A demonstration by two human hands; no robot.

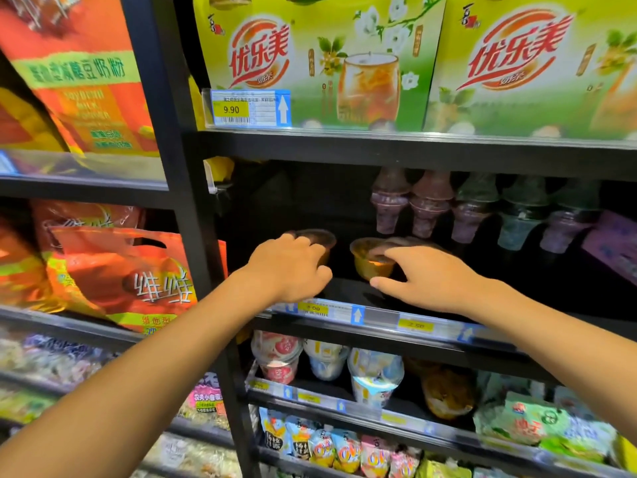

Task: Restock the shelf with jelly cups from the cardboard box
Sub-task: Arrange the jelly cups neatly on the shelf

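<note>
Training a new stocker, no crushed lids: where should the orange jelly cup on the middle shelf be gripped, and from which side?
Probably the side wall just under the wide rim, coming from the open shelf front and above. The orange jelly cup stands upright and tapers downward; the right hand spans it, fingers over top, thumb in front.

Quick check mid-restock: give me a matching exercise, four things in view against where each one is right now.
Things:
1. left hand
2. right hand
3. green boxes
4. orange bag

Places:
A. on the shelf above both hands
B. gripping the orange jelly cup
C. in the shelving bay to the left
D. gripping the darker jelly cup

Pairs: 1-D, 2-B, 3-A, 4-C
</note>
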